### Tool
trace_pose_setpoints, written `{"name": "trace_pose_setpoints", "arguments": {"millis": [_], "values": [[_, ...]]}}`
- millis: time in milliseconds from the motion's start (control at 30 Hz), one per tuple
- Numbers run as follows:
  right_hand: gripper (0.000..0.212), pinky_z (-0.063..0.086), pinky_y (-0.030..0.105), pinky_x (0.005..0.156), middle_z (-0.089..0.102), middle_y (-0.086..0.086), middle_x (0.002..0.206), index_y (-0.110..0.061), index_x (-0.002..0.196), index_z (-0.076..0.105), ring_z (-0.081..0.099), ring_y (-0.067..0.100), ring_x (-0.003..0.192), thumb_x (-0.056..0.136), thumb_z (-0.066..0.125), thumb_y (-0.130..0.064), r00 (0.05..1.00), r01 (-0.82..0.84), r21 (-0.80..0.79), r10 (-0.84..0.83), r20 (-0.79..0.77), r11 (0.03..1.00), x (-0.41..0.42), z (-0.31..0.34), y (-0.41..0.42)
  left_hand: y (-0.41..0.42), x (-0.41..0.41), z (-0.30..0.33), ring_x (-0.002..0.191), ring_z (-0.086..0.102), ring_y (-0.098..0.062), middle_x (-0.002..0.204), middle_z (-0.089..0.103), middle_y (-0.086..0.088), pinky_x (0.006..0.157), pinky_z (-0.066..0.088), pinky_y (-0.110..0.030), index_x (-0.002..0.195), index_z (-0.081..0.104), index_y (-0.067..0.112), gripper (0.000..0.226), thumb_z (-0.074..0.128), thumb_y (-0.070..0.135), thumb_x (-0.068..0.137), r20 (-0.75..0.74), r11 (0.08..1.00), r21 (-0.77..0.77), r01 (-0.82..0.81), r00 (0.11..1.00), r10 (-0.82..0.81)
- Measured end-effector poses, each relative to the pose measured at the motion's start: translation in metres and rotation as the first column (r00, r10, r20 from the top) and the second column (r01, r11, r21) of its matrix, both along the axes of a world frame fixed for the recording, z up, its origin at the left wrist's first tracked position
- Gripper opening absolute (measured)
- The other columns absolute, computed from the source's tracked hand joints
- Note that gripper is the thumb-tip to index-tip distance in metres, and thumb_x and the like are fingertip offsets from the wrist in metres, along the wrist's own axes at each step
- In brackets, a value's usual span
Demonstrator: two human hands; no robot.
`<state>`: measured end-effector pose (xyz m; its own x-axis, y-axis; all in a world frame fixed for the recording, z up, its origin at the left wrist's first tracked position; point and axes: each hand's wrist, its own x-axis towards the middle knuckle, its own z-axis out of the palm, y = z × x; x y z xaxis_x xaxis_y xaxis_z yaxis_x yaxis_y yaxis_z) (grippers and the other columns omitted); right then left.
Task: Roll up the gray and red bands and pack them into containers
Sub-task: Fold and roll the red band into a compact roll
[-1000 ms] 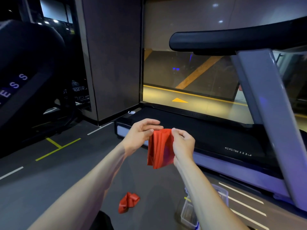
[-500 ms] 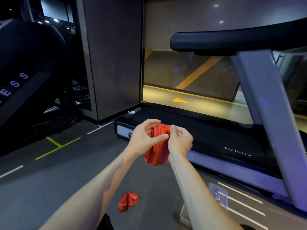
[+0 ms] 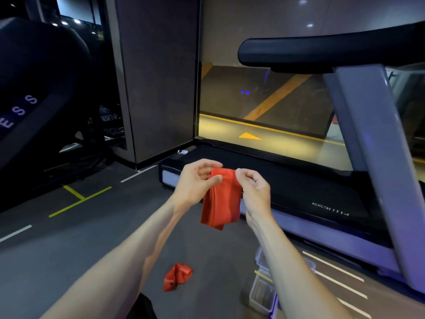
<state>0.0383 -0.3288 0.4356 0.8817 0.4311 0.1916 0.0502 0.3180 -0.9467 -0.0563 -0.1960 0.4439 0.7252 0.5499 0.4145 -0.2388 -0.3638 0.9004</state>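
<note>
Your left hand (image 3: 195,183) and right hand (image 3: 254,189) pinching the folded red band's (image 3: 220,201) top edge between them, above the floor (image 3: 69,245), in front of the treadmill (image 3: 299,192), second band (image 3: 177,276) crumpled below.

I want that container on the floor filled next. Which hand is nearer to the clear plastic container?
Right. The right hand is up at the held red band, its forearm passing directly over the clear container. The left hand grips the band's other side, farther left.

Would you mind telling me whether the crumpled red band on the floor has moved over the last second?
No. The crumpled red band lies in the same spot on the grey floor, the same way off the yellow floor marking; only the camera shifted slightly.
</note>
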Motion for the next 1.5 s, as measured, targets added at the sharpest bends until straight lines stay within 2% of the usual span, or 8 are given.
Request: {"name": "trace_pose_setpoints", "arguments": {"millis": [300,500,600,700,900,1233,1367,1500], "values": [[0.012,0.055,0.024,0.065,0.073,0.008,0.087,-0.011,0.096,0.068,0.068,0.012,0.074,0.089,0.075,-0.004,0.983,-0.181,0.084,0.181,0.002,0.98,0.021,0.005,0.003,0.007,0.002,0.012,0.094,0.075,-0.017,0.1,0.079,-0.001,0.085,0.058,-0.03,0.11,0.073,0.021,0.027,0.08,0.008,0.087,0.003,0.998,-0.031,0.051,0.999,-0.051],[0.011,0.056,0.031,0.078,0.073,0.005,0.082,-0.01,0.095,0.065,0.068,0.013,0.075,0.092,0.069,0.001,0.978,-0.176,0.174,0.193,-0.083,0.969,0.033,0.017,0.012,0.012,-0.005,0.011,0.117,0.068,-0.019,0.127,0.071,0.002,0.1,0.055,-0.036,0.126,0.065,0.021,0.03,0.069,0.014,0.098,0.097,0.99,-0.025,0.139,0.986,-0.136],[0.011,0.052,0.041,0.09,0.073,0.004,0.083,-0.012,0.095,0.065,0.067,0.013,0.077,0.094,0.068,-0.002,0.966,-0.213,0.164,0.233,-0.112,0.963,0.044,0.024,0.01,0.02,-0.017,-0.01,0.107,0.072,-0.022,0.121,0.071,0.002,0.089,0.058,-0.038,0.117,0.066,0.018,0.029,0.056,-0.003,0.099,0.133,0.999,-0.041,0.033,0.991,-0.028],[0.01,0.054,0.035,0.082,0.073,0.001,0.081,-0.015,0.095,0.064,0.067,0.01,0.073,0.095,0.067,-0.006,0.952,-0.255,0.154,0.276,-0.134,0.955,0.05,0.032,0.007,0.019,-0.02,-0.043,0.092,0.071,-0.023,0.105,0.073,0.005,0.081,0.055,-0.044,0.103,0.071,0.029,0.036,0.056,-0.002,0.091,0.009,0.996,0.084,-0.006,1.0,0.005],[0.009,0.058,0.031,0.07,0.072,0.002,0.084,-0.017,0.097,0.064,0.066,0.011,0.074,0.094,0.068,-0.009,0.938,-0.3,0.15,0.32,-0.136,0.942,0.049,0.041,0.003,0.0,-0.012,-0.061,0.077,0.058,-0.017,0.108,0.062,0.008,0.071,0.051,-0.022,0.12,0.069,0.027,0.046,0.068,-0.004,0.086,-0.005,0.965,0.262,-0.016,1.0,0.018],[0.011,0.057,0.039,0.082,0.073,0.004,0.092,-0.017,0.102,0.065,0.068,0.015,0.081,0.093,0.07,-0.013,0.937,-0.31,0.122,0.325,-0.127,0.943,0.044,0.049,0.004,-0.007,-0.002,-0.063,0.079,0.047,0.004,0.088,0.043,0.013,0.072,0.036,-0.016,0.113,0.072,0.029,0.036,0.085,0.029,0.079,-0.085,0.881,0.469,-0.059,0.99,0.112],[0.011,0.06,0.034,0.076,0.075,0.005,0.089,-0.014,0.1,0.067,0.071,0.014,0.081,0.092,0.071,-0.009,0.946,-0.272,0.153,0.293,-0.136,0.95,0.046,0.046,0.008,-0.018,-0.004,-0.08,0.067,0.043,-0.006,0.079,0.046,0.012,0.062,0.037,-0.023,0.094,0.066,0.035,0.029,0.088,0.035,0.076,0.056,0.902,0.369,-0.225,0.974,0.22],[0.011,0.061,0.031,0.069,0.076,0.004,0.089,-0.012,0.106,0.067,0.073,0.013,0.081,0.095,0.067,-0.01,0.931,-0.291,0.174,0.32,-0.177,0.941,0.045,0.039,0.012,-0.026,0.003,-0.078,0.074,0.051,-0.004,0.091,0.058,0.016,0.068,0.043,-0.021,0.119,0.062,0.036,0.045,0.084,0.039,0.08,-0.012,0.947,0.298,-0.116,0.992,0.125]]}}
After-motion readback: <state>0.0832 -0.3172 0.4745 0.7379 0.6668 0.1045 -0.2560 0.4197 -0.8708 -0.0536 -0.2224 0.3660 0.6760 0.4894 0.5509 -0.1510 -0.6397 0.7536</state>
